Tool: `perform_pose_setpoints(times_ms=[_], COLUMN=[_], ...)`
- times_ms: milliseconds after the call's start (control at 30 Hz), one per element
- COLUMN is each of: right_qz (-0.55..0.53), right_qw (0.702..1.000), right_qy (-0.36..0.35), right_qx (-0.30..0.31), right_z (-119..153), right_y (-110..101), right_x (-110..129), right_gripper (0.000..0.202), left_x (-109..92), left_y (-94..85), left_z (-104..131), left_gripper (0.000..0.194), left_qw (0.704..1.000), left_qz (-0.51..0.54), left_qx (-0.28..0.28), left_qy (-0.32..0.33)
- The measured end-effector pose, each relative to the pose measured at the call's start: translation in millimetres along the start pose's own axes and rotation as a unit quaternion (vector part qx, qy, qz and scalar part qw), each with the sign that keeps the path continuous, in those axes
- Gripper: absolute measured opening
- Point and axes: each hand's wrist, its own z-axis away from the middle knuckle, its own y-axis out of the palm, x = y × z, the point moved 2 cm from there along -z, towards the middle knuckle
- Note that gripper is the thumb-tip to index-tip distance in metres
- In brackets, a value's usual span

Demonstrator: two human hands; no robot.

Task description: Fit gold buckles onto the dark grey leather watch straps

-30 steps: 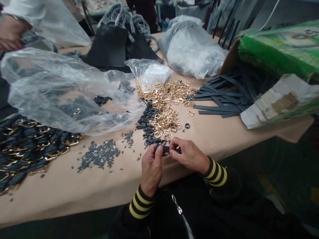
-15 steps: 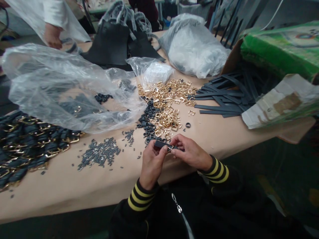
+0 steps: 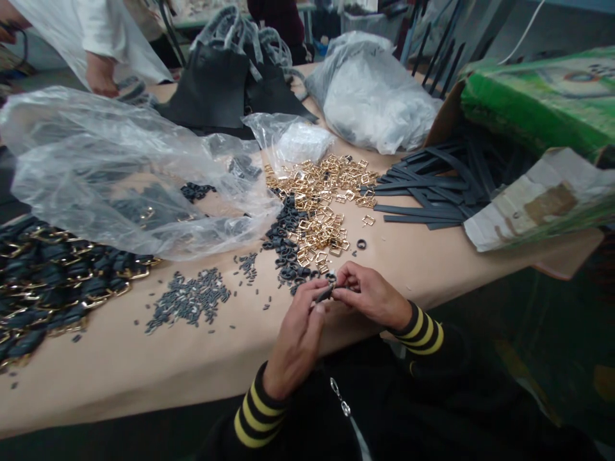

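Close to the table's front edge, my left hand [image 3: 298, 336] pinches a dark strap [image 3: 325, 294] between thumb and fingers. My right hand [image 3: 372, 298] is closed on the strap's other end, its thumb and forefinger pressed together. A small metal buckle between the fingertips is mostly hidden. Just beyond my hands lies a heap of gold buckles [image 3: 323, 230], with dark strap loops [image 3: 287, 246] piled along its left side. One loose dark ring [image 3: 361, 244] rests to the right of the heap.
Small dark pieces [image 3: 192, 298] are scattered left of my hands. Finished-looking straps with gold buckles [image 3: 57, 282] lie far left, beside a clear plastic bag [image 3: 120, 166]. Dark strips [image 3: 432, 186] spill from a green box [image 3: 538, 96]. Another person's hand [image 3: 102, 75] is at the back left.
My left hand has shifted slightly down and turned, its fingers straighter. The strap, earlier seen flat and broad, is now tilted and shows less. My right hand has barely moved.
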Motion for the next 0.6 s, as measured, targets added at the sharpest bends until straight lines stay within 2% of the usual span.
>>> perform_pose_setpoints(times_ms=[33,100,200,333,433,500,600], right_qz=[0.0,-0.03,-0.071,0.017,0.09,0.115,0.128], right_qw=[1.0,0.998,0.992,0.992,0.988,0.986,0.985], right_qy=[-0.001,-0.001,0.002,-0.04,-0.069,-0.068,-0.054], right_qx=[0.016,0.061,0.107,0.114,0.104,0.095,0.098], right_z=[3,8,16,20,20,19,18], right_y=[-1,-1,-1,-1,3,4,4], right_x=[0,2,5,11,13,13,10], right_gripper=[0.014,0.015,0.016,0.011,0.007,0.006,0.006], left_x=[2,9,18,26,26,25,25], left_y=[-3.0,-8.6,-11.0,-0.9,7.0,8.9,6.8], left_z=[2,6,11,14,14,14,12], left_gripper=[0.028,0.032,0.03,0.015,0.024,0.023,0.023], left_qw=[0.996,0.969,0.931,0.924,0.913,0.91,0.918], left_qz=[0.068,0.202,0.31,0.321,0.346,0.351,0.324], left_qx=[0.038,0.095,0.122,0.108,0.119,0.124,0.127], left_qy=[-0.042,-0.109,-0.147,-0.178,-0.179,-0.184,-0.193])
